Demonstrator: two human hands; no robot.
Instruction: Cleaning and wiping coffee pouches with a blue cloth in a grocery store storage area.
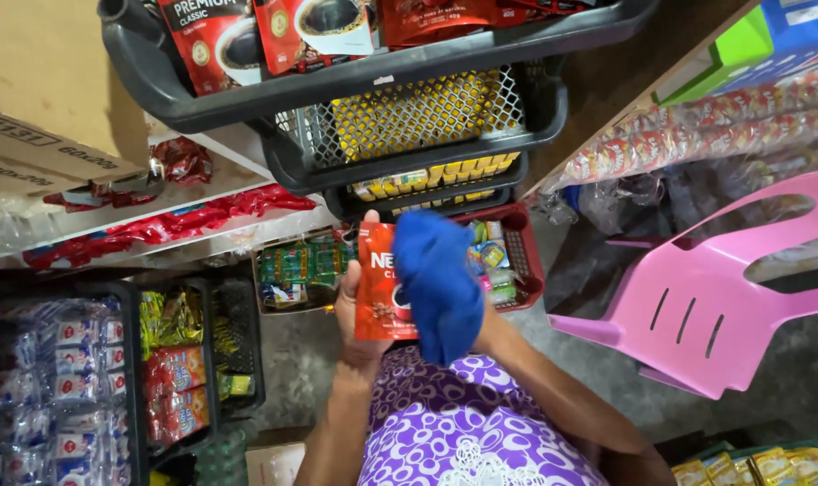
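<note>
Red pouch (378,286) in left grip (353,310), cloth-covered (438,283).

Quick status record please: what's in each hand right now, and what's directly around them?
left hand: holds a red coffee pouch upright by its left edge
right hand: hidden under a blue cloth, which is pressed on the pouch's front
above hands: tiered dark plastic rack; top tray holds more red pouches, lower trays yellow packets
behind hands: small red basket of mixed sachets
right side: pink plastic chair
left side: black crates of packaged snacks
</note>
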